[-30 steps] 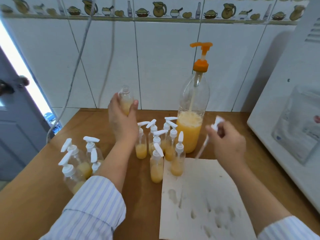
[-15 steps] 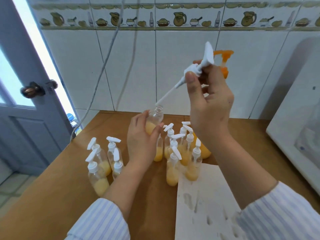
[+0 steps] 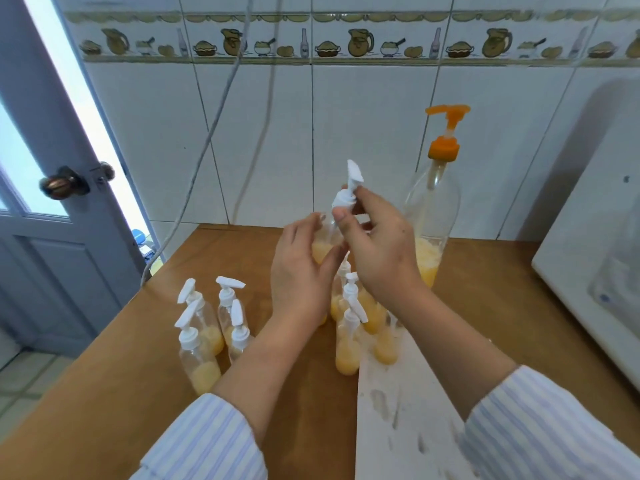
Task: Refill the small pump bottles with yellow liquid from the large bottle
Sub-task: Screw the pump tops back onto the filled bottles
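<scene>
My left hand (image 3: 301,268) grips a small clear bottle (image 3: 323,249) partly filled with yellow liquid, held above the wooden table (image 3: 121,393). My right hand (image 3: 377,247) pinches that bottle's white pump head (image 3: 346,195), which sits on the bottle's neck. The large clear bottle (image 3: 431,216) with the orange pump stands behind my right hand, yellow liquid low inside it. One group of small pump bottles (image 3: 204,327) stands to the left. Several more small bottles (image 3: 349,337) stand under my hands.
A stained white sheet (image 3: 398,410) lies on the table at front right. A white appliance (image 3: 595,258) fills the right side. A tiled wall lies behind, with cables (image 3: 207,140) hanging down it. A blue door (image 3: 52,209) stands at the left.
My right hand has lowered the pump, sliding its tube down into the small bottle until the head sits on the neck. The view has shifted a little to the left.
</scene>
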